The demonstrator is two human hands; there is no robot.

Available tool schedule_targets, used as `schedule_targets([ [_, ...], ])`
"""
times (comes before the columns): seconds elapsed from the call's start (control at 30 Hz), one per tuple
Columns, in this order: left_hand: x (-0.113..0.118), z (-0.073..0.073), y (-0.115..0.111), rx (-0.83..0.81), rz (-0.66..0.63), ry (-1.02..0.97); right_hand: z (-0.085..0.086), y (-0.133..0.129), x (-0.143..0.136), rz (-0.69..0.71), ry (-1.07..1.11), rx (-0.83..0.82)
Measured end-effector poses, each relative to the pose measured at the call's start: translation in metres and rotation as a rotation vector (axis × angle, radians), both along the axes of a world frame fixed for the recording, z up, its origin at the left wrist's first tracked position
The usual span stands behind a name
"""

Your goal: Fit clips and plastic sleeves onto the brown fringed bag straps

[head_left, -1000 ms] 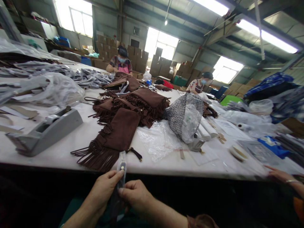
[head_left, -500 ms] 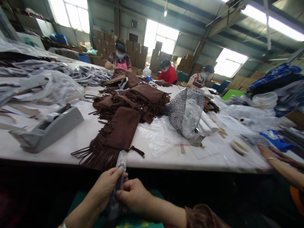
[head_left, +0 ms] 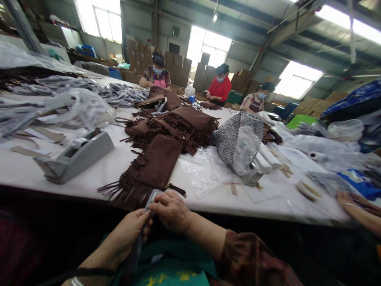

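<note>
My left hand [head_left: 135, 225] is closed around a dark strap wrapped in clear plastic [head_left: 151, 197], just below the table's front edge. Higher up, my right hand [head_left: 173, 209] pinches the same strap near its upper end. Its lower part hangs into shadow over my green apron, where detail is lost. Right beyond my hands, a brown fringed pouch [head_left: 162, 161] lies flat with its fringe towards the left and a short zipper pull at its near corner. Behind it is a pile of similar brown fringed bags [head_left: 190, 118].
A grey tape dispenser [head_left: 76, 157] stands on the left, before many plastic-wrapped straps [head_left: 125, 93]. Right of the pouch lie crumpled clear plastic [head_left: 202, 171], a grey woven cover [head_left: 228, 139] and a tape roll [head_left: 308, 190]. A co-worker's hands [head_left: 347, 200] rest at the right; several people work across the table.
My right hand has slid up the strap, from below my left hand to near its upper end. My left hand keeps its hold. The person in red has straightened up.
</note>
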State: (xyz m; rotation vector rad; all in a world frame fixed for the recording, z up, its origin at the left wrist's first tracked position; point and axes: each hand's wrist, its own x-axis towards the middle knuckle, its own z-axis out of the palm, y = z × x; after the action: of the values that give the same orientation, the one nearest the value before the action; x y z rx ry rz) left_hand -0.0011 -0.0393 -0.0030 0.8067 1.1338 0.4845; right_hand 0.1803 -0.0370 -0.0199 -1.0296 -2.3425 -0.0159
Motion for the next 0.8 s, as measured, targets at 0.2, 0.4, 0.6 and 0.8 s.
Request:
schedule_targets([
  [0.2, -0.002, -0.002, -0.004, 0.18, -0.089, 0.175, 0.007, 0.015, 0.0, 0.139, -0.2, 0.014],
  [0.4, 0.0, -0.01, -0.004, 0.581, -0.138, 0.407, 0.026, 0.023, -0.002, 0.17, -0.396, -0.121],
  [0.6, -0.001, -0.018, -0.002, 0.661, -0.091, 0.5, 0.037, 0.032, -0.011, 0.196, -0.412, -0.23],
  [0.8, 0.002, -0.01, -0.006, 0.317, -0.074, 0.287, 0.031, 0.037, -0.012, 0.267, -0.364, -0.225],
])
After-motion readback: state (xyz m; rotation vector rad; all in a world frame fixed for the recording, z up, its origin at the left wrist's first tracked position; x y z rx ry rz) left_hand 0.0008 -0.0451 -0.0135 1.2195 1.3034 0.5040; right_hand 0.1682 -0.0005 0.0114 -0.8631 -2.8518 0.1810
